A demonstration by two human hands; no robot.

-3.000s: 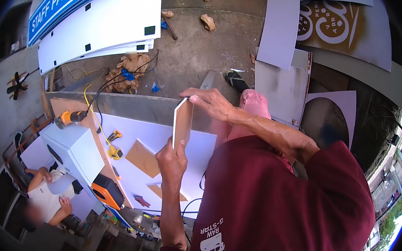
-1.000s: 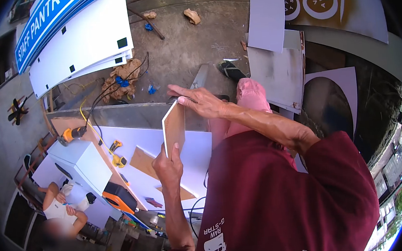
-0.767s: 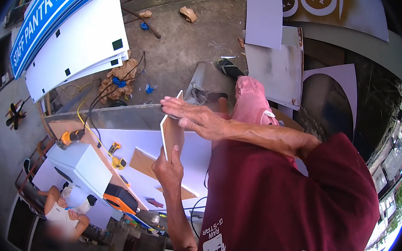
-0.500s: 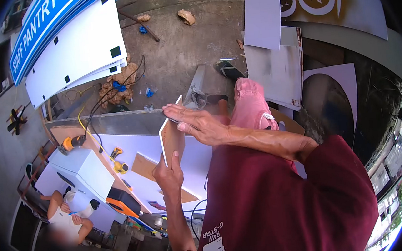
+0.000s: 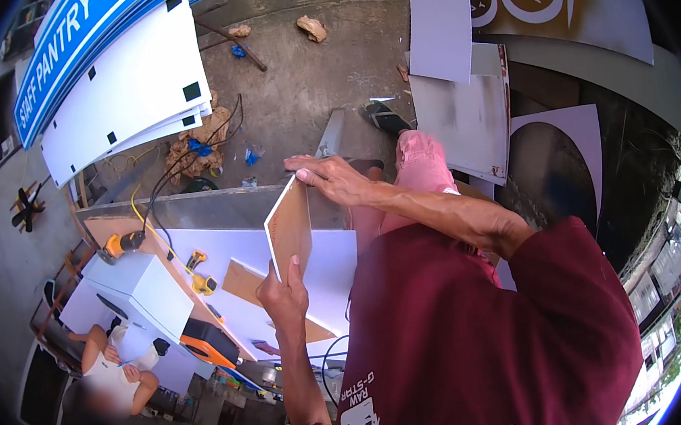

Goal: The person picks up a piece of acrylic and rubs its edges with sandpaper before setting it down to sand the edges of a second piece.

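Note:
My left hand [image 5: 284, 294] grips the lower end of a thin rectangular board [image 5: 289, 225], brown on its face with a pale edge. Its thumb presses on the brown face, and the other fingers are largely hidden behind. The board stands tilted on edge in front of me. At its upper end, my right hand [image 5: 334, 181] is bent over the edge, thumb on the near side and fingers reaching past it. Whatever lies under those fingers is hidden.
A white-topped bench holds a yellow power tool [image 5: 200, 273], brown board pieces [image 5: 245, 281] and an orange-and-black case [image 5: 209, 343]. Another yellow tool [image 5: 121, 246] sits near a white box [image 5: 141, 291]. Signs [image 5: 127, 85] are stacked at upper left. A person [image 5: 115, 370] sits at lower left.
My right hand has slid along the board's edge to its far upper end. The board has turned slightly, showing more of its brown face. My left hand keeps its grip.

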